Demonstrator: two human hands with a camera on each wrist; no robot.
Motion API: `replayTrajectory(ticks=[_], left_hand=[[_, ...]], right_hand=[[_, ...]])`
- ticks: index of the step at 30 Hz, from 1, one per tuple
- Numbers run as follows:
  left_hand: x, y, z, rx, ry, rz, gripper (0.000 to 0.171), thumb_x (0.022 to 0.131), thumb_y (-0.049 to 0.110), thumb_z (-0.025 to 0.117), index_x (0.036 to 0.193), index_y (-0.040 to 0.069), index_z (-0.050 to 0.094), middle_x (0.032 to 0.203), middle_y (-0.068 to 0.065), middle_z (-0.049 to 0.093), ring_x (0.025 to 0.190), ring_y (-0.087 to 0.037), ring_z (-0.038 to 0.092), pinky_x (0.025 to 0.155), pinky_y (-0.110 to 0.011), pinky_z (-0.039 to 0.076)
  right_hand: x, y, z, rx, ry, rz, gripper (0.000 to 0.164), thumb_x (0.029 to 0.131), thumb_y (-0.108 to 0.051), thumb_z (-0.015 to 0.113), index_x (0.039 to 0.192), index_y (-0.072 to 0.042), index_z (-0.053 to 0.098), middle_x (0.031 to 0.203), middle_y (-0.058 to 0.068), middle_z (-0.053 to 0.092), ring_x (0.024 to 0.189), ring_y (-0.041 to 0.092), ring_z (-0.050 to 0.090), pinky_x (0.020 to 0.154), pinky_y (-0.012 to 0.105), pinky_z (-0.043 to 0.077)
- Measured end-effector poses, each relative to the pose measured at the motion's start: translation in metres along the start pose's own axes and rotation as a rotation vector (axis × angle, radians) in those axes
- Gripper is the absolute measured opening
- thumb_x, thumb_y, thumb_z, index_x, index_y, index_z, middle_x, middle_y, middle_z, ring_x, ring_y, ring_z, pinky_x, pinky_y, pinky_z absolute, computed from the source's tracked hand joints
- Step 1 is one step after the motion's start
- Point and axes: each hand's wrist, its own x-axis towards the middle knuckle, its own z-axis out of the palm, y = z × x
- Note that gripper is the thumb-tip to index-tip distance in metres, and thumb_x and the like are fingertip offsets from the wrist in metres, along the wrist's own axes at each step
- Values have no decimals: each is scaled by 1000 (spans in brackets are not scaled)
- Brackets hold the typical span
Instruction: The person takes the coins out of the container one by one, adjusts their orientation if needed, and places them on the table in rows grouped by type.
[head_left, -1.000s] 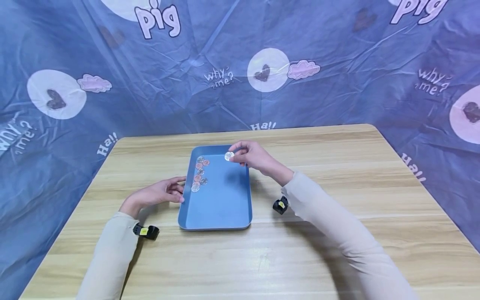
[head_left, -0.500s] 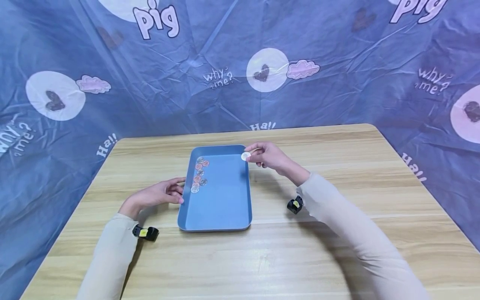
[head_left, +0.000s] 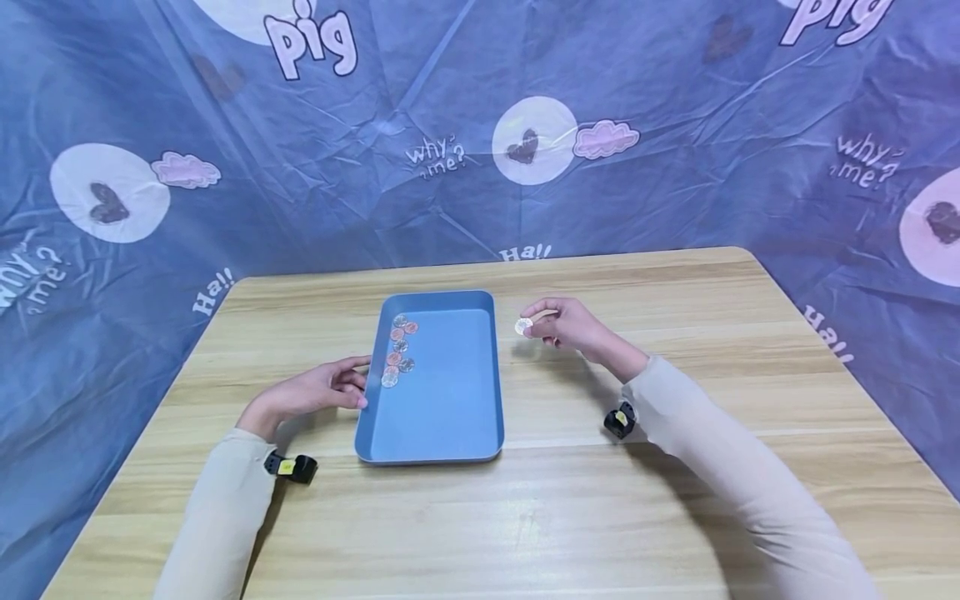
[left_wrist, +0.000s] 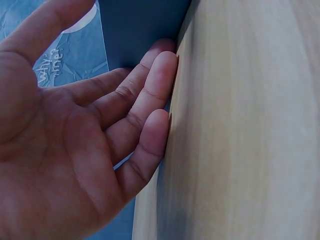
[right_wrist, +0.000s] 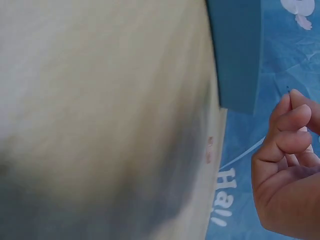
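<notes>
A silver-coloured coin [head_left: 523,326] is pinched between the thumb and fingers of my right hand [head_left: 570,325], over the table just right of the tray. From the right wrist camera, that hand [right_wrist: 290,170] shows the coin edge-on as a thin dark sliver at the fingertips. My left hand [head_left: 322,387] touches the left side of the blue rectangular tray [head_left: 450,417]. In the left wrist view its loosely bent fingers [left_wrist: 162,77] lie against the tray's outer wall [left_wrist: 140,30], low by the tabletop. Several silver and copper coins [head_left: 394,358] lie inside, along the tray's left side.
The wood-grain table [head_left: 675,350] extends on every side of the tray. Behind it hangs a blue printed cloth [head_left: 450,208]. A small black camera [head_left: 294,467] sits at the left wrist and another black camera [head_left: 620,421] at the right.
My right hand has carried the pinched coin rightward from above the tray's far right corner, past the rim and over the table. The left hand and the tray have stayed put.
</notes>
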Motion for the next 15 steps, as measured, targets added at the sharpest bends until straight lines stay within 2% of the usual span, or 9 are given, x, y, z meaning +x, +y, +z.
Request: replayTrajectory(ticks=[5, 9, 12, 15], left_hand=[[0, 1, 0, -2, -3, -4, 90, 89, 15, 69, 152, -6, 8, 120, -21, 53, 92, -7, 62, 87, -16, 48], [-1, 0, 0, 3, -1, -5, 90, 89, 15, 69, 152, -6, 7, 120, -22, 52, 92, -6, 62, 87, -16, 47], [-1, 0, 0, -3, 0, -8, 91, 89, 14, 69, 152, -6, 7, 120, -21, 52, 91, -6, 62, 87, -16, 48], [0, 0, 0, -8, -3, -9, 91, 89, 14, 69, 152, -6, 7, 120, -20, 52, 91, -7, 62, 87, -17, 48]], right_hand=[[-2, 12, -3, -15, -23, 35, 33, 86, -4, 66, 118, 1, 57, 79, 3, 69, 57, 10, 52, 52, 21, 42], [-3, 18, -2, -34, -41, 64, 35, 85, -5, 67, 118, 0, 57, 81, 8, 70, 57, 11, 54, 50, 21, 40], [-4, 19, -2, -50, -48, 67, 36, 85, -5, 67, 118, 1, 57, 109, 14, 70, 57, 9, 54, 49, 20, 39], [-5, 19, -3, -63, -49, 85, 34, 84, -4, 68, 117, 0, 58, 131, 18, 60, 57, 8, 54, 49, 20, 38]])
